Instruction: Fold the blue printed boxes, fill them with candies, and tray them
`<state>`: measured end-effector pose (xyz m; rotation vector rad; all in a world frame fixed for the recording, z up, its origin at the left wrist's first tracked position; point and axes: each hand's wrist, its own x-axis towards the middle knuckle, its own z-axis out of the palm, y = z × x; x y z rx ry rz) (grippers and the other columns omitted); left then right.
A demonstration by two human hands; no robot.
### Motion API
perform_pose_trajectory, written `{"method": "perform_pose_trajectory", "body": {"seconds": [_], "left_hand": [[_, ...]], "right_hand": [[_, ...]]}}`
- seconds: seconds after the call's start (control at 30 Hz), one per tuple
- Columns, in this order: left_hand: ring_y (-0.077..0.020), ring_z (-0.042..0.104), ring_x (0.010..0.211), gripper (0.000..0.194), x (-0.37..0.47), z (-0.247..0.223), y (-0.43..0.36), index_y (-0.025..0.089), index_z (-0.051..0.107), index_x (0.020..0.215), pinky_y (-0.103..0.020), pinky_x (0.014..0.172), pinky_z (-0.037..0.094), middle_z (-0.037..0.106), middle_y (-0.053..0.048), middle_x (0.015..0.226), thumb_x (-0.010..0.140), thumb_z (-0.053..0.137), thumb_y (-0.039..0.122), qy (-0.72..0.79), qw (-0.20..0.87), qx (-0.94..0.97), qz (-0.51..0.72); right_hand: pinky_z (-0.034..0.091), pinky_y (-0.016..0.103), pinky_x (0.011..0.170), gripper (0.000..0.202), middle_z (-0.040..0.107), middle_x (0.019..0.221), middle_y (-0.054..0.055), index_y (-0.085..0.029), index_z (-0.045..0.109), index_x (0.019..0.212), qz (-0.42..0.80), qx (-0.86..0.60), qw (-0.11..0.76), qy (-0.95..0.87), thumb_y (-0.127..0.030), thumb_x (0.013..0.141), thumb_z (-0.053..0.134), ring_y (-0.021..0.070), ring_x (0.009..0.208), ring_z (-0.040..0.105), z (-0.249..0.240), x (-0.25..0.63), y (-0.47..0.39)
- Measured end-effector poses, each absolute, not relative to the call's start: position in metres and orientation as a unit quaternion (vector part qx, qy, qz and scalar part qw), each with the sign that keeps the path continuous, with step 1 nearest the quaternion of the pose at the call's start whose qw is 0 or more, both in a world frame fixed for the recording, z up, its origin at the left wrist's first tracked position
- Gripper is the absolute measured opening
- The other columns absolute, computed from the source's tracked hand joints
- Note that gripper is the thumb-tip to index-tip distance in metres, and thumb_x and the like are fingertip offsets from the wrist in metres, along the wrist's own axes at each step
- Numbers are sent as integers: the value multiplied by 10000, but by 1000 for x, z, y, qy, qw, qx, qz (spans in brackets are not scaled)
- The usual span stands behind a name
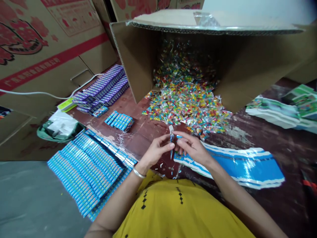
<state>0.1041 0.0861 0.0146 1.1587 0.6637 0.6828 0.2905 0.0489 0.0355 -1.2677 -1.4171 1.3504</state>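
Observation:
Near the table's front edge, my left hand (159, 148) pinches a small flat blue-and-white carton (171, 145) seen nearly edge-on, its white flap pointing up. My right hand (192, 147) is close against the carton's other side, fingers curled. A small blue-and-white piece (179, 137) shows at the right fingers; whether it is part of the carton I cannot tell. Beneath and right of my right hand lies a fanned stack of flat blue cartons (242, 165). Beyond both hands, small clear bags of colourful candies (183, 102) spill from a cardboard box (138, 62) lying on its side.
Filled blue boxes (86, 168) stand in rows at left, with a short row of blue boxes (119, 121) and purple boxes (104, 87) behind. A white cable (49, 94) crosses above a green basket (44, 134). Green-and-white flat cartons (277, 110) lie at right.

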Motion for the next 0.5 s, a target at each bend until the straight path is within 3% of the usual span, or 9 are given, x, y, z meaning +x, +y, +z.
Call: {"method": "perform_pose_trajectory", "body": {"seconds": [0.13,0.23,0.33,0.43,0.5], "left_hand": [[-262,617,1094,512,95,18,86,169,646,1232,-356,988,424,673,-100,1204,770,743,367,267,758,534,263],[-229,647,964,407,94,17,84,162,707,1123,-309,885,462,719,-70,1049,783,726,384,282,745,554,242],[-176,642,783,337,96,11,83,138,730,1017,-279,755,484,720,-46,887,796,710,392,327,752,491,294],[-143,623,721,298,104,3,80,140,725,978,-266,712,491,714,-33,854,771,741,355,356,754,407,373],[-139,627,743,275,111,-2,77,146,727,961,-268,739,497,720,-30,872,758,756,328,371,739,381,414]], "right_hand": [[467,231,542,274,616,679,-49,-241,556,1070,552,-488,319,-596,-334,836,663,122,574,596,45,298,49],[414,220,466,179,614,603,-48,-219,600,906,573,-465,226,-636,-344,807,683,127,501,578,50,305,54],[441,237,512,243,626,634,-41,-224,615,980,530,-511,309,-602,-378,806,687,142,545,599,46,302,57],[477,256,605,385,669,828,-4,-237,588,1104,468,-561,422,-537,-390,777,721,167,721,631,34,291,56],[439,244,586,260,649,797,-4,-216,634,946,432,-580,422,-547,-408,787,708,159,713,590,25,282,52]]}}
